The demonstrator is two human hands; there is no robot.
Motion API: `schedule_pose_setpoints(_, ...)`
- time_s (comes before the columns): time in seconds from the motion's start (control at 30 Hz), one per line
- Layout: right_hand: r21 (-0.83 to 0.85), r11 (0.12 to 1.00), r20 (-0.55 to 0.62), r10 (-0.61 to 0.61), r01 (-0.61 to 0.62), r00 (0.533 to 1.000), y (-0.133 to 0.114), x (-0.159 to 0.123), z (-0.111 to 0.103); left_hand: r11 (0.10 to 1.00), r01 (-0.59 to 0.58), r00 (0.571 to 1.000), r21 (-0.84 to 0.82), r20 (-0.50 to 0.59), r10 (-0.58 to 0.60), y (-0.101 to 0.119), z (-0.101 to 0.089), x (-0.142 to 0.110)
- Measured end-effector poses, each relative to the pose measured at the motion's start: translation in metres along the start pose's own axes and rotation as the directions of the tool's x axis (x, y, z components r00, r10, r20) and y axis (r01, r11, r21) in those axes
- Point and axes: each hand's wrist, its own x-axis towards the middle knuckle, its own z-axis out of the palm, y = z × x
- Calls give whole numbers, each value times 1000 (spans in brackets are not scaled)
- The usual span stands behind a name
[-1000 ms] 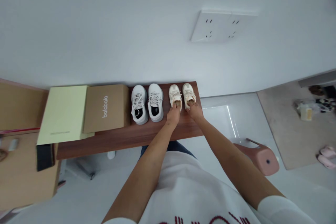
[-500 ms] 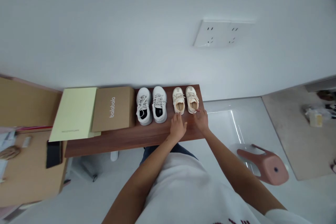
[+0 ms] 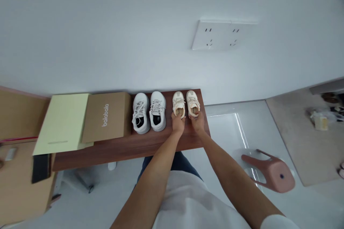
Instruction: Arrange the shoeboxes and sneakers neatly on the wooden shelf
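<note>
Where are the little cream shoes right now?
In the head view, the little cream shoes sit at the right end of the brown shelf, by the wall, right of the white sneakers. The left hand and right hand touch their heels.

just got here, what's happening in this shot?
A person stands at a dark wooden shelf against a white wall. Each hand is at the heel of one small cream shoe: the left hand on the left cream shoe, the right hand on the right cream shoe. The pair sits at the shelf's right end, toes to the wall. Beside it stand a pair of white sneakers, then a brown shoebox and a pale green box.
</note>
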Motion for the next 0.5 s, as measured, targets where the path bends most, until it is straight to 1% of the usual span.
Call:
schedule_pose_setpoints(0.07,134,988,-3,76,-75,997,-2,6,-5,998,-7,1000,-62,-4,6,1,-6,7)
schedule_pose_setpoints(0.13,333,926,12,184,-177,983,-4,13,-12,979,20,1000,-202,9,-18,2,-10,12)
schedule_pose_setpoints(0.17,427,873,35,246,-237,969,-4,16,-14,949,57,998,-311,29,-51,2,-10,13)
schedule_pose_setpoints(0.2,502,812,74,304,-299,950,-3,20,-17,894,113,993,-433,62,-96,2,-10,14)
schedule_pose_setpoints(0.23,555,747,125,359,-365,925,-3,22,-18,817,182,983,-548,109,-146,2,-9,14)
schedule_pose_setpoints(0.3,599,636,233,442,-486,866,0,26,-20,642,322,946,-695,218,-239,0,-6,14)
schedule_pose_setpoints(0.33,602,596,275,471,-532,838,2,27,-20,575,381,924,-724,267,-276,-1,-4,13)
schedule_pose_setpoints(0.37,602,565,298,496,-564,815,4,27,-20,529,429,901,-732,308,-304,-2,-3,12)
schedule_pose_setpoints(0.43,600,541,294,536,-589,792,7,26,-18,484,487,869,-727,348,-352,-4,0,10)
schedule_pose_setpoints(0.5,582,568,260,548,-582,795,7,23,-17,483,494,860,-723,323,-396,-4,4,8)
